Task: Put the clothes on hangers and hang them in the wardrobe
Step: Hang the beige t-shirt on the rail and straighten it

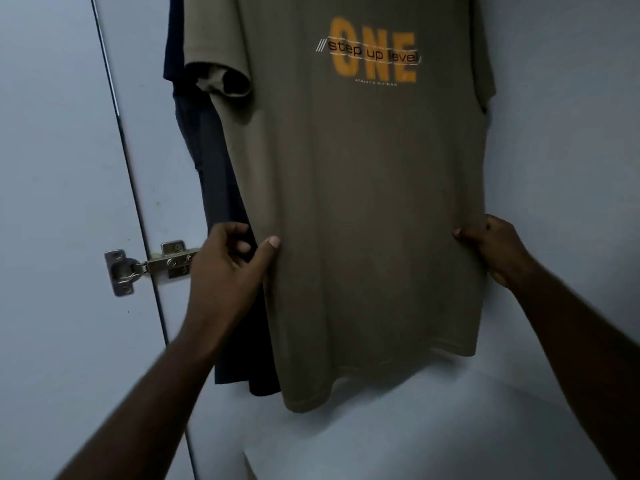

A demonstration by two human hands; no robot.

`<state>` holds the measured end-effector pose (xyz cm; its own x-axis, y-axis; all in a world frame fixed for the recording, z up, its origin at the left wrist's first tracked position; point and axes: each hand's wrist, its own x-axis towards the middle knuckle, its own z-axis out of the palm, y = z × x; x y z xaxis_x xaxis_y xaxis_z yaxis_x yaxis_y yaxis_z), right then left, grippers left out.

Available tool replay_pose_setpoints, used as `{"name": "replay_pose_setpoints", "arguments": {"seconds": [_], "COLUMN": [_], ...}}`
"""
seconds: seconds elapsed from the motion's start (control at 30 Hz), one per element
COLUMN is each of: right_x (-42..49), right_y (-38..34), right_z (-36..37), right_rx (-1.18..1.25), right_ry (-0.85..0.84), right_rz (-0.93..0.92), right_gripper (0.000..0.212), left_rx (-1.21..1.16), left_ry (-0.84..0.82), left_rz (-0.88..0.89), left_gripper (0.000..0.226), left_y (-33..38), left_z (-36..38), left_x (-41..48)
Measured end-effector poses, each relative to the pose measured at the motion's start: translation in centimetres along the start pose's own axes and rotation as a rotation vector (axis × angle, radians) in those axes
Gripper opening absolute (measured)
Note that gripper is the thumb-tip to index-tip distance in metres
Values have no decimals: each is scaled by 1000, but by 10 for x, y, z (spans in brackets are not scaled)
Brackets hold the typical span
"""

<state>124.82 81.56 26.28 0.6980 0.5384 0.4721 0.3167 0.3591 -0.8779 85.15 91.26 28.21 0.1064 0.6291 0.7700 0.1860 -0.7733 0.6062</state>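
Pale grey-white wardrobe walls [571,98] all round, dim light. Left hand [228,265] at the left edge of an olive T-shirt [363,220], thumb laid flat on the front, fingers loosely curled at the edge; whether gripping the cloth, cannot tell. Right hand [498,251] at the shirt's right edge, fingers curled behind, thumb in front, pinching the fabric. Between the hands and above, hanging full length, hem just below wrist level. Higher up on the chest, printed in orange: "ONE", crossed by "step up level" in dark letters, small "ATHLETIC DIVISION" beneath. Behind the left hand, a dark navy garment [207,150], also hanging. Left of that hand, a metal hinge [149,266] joining the open door [52,202]. Below the hands, a white shelf [415,438].
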Motion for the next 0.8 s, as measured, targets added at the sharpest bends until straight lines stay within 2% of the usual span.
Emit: {"name": "replay_pose_setpoints", "arguments": {"seconds": [0.1,0.27,0.33,0.37,0.43,0.47,0.53,0.63,0.73,0.8], "right_x": [-14,-47,-64,-72,-89,-96,-106,-115,-120,-123], "right_y": [3,39,58,67,83,90,102,116,119,122], "right_z": [3,-1,0,1,4,5,5,2,0,-2], "right_rx": [16,15,8,12,24,33,76,289,275,209], "right_ry": [-4,-50,-83,-93,-89,-80,-61,-51,-6,72], "right_rz": [10,88,154,182,219,226,250,374,417,423], "right_gripper": [30,48,48,47,42,38,34,31,21,14], "left_rx": [-38,-282,-232,-179,-71,-41,-46,-101,-126,-247], "left_ry": [-84,107,34,-40,-152,-161,-122,-94,-85,-136], "left_rz": [-50,-113,-117,-129,-155,-165,-192,-266,-308,-407], "left_gripper": [14,5,17,19,10,9,22,37,34,24], "left_y": [-10,-33,-44,-53,-75,-85,-105,-115,-121,-124], "left_z": [-2,-5,0,4,12,14,16,12,12,11], "left_x": [4,-17,-37,-46,-68,-76,-91,-103,-110,-114]}}
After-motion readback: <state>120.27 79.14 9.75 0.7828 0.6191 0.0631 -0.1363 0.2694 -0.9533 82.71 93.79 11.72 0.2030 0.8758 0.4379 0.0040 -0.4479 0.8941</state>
